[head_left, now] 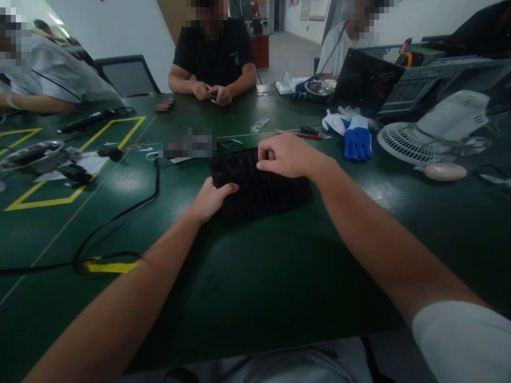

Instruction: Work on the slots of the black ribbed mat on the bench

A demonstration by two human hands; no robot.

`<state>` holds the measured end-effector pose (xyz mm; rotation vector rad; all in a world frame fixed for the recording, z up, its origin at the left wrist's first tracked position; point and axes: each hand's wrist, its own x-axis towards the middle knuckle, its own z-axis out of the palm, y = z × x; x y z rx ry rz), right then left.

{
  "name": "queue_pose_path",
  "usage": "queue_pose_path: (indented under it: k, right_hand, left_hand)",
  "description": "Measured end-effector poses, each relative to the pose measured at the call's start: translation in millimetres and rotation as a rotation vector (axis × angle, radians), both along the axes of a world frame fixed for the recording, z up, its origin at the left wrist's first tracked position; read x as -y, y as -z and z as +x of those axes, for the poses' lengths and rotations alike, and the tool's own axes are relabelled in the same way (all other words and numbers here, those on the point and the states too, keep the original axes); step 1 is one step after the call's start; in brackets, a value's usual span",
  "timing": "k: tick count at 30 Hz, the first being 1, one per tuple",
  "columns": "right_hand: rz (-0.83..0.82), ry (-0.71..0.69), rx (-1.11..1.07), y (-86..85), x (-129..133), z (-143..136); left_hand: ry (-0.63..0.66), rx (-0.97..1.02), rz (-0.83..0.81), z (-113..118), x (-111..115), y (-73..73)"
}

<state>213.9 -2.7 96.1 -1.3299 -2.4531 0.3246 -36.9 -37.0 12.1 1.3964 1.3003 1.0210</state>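
Observation:
A flat black tray (267, 186) that looks divided into compartments is tilted a little above the green table. At its left side my left hand (215, 198) grips the edge, thumb lying over the top face. Over the tray's upper right part is my right hand (285, 155), its fingers curled into a pinch. Whatever those fingertips hold, if anything, is too small or hidden to name. The inside of the tray is too dark to make out its contents.
Behind the tray lie a red pen-like tool (305, 135) and a small clear bag (260, 125). Blue-and-white gloves (357, 139) and a white fan (435, 127) stand to the right. A black cable (120, 215) loops on the left. Across the table sits a person (213, 58) in black.

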Motion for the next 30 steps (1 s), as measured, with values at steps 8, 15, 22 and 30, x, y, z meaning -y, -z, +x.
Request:
queue_pose_path:
  k: [8,15,22,30]
  right_hand:
    - [-0.021,-0.01,0.006,-3.5,-0.5,0.9]
    - [-0.059,-0.047,-0.026,-6.7,-0.4,4.7]
    - [-0.083,-0.054,-0.037,-7.3,-0.9,5.2]
    - [-0.023,-0.03,0.002,-4.5,1.3,0.6]
  left_hand:
    - [0.006,0.002,0.0,-1.4,-0.9,1.6]
    - [-0.008,-0.018,0.004,-0.2,-0.1,-1.1]
    - [-0.035,0.006,0.007,0.4,-0.6,0.1]
    - [-0.019,-0.005,0.021,0.3,-0.9,0.8]
